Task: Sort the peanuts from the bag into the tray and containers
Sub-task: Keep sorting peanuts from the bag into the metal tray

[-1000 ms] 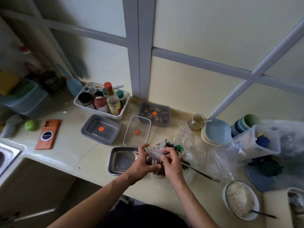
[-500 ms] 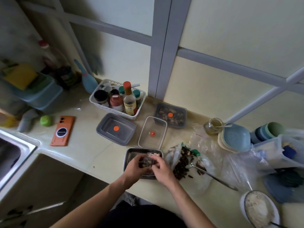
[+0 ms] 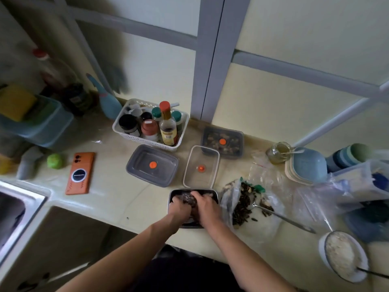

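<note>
A steel tray (image 3: 214, 193) sits at the counter's front edge. Over it, my left hand (image 3: 179, 208) and my right hand (image 3: 208, 206) both grip a small clear bag (image 3: 188, 199) of dark contents, fingers curled down into the tray. To the right lies a bigger open plastic bag (image 3: 242, 205) with dark seeds and a few pale nuts. Behind the tray stand an empty clear container (image 3: 201, 165), an empty grey container (image 3: 151, 165) and a grey container holding nuts (image 3: 222, 142).
A long metal spoon (image 3: 284, 218) lies across the big bag. A white basket of bottles (image 3: 147, 125) stands at the back, an orange phone (image 3: 80, 172) and a lime (image 3: 55, 160) to the left, a sink (image 3: 12, 207) at far left. A rice bowl (image 3: 341, 256) sits front right.
Both hands have moved left from the big plastic bag to the steel tray, carrying the small clear bag, and lowered it into the tray.
</note>
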The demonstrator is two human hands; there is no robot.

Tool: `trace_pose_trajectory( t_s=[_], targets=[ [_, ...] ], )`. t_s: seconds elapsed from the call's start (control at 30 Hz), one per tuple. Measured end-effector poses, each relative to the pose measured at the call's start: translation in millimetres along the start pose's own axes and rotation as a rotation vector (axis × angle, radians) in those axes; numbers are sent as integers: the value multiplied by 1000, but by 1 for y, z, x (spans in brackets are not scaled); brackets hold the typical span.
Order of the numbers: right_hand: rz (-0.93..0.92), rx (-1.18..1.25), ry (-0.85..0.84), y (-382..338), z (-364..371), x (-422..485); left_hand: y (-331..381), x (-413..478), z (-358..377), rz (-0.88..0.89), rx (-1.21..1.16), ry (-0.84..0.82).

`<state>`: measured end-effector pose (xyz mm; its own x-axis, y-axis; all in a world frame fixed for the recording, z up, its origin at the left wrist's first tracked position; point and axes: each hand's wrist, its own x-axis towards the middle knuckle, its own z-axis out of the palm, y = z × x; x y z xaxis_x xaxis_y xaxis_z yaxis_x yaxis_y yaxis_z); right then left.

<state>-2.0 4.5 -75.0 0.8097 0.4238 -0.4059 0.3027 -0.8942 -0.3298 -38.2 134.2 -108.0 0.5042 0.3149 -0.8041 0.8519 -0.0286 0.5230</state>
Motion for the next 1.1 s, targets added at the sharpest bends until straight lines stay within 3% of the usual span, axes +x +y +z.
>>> trace_pose_trajectory(
  t_s=[0.1, 0.27, 0.47, 0.67, 0.83, 0.9, 0.97, 1.03, 1.1],
  targets=[
    [60, -19, 38, -7, 8, -3, 26, -47, -5, 2, 73, -13],
    [71, 95, 62, -7, 7, -19, 18, -35, -2, 71, 133, -11],
    [-63, 239, 410, 27, -17, -49, 21, -29, 8, 98, 174, -48],
    [66, 247, 558, 92, -47, -50, 24, -32, 21, 95, 230, 5],
    [295, 284, 706, 153, -80, -38, 28, -35, 36, 60, 296, 111],
    [486, 279, 659, 185, -88, -33, 30, -39, 44, 31, 356, 203],
    [657, 286, 461, 220, -89, -26, 35, -49, 54, -5, 409, 321],
    [627, 270, 205, 251, -84, -20, 41, -60, 66, 11, 397, 438],
    [539, 205, 108, 268, -80, -16, 44, -69, 79, 123, 381, 531]
  ],
)
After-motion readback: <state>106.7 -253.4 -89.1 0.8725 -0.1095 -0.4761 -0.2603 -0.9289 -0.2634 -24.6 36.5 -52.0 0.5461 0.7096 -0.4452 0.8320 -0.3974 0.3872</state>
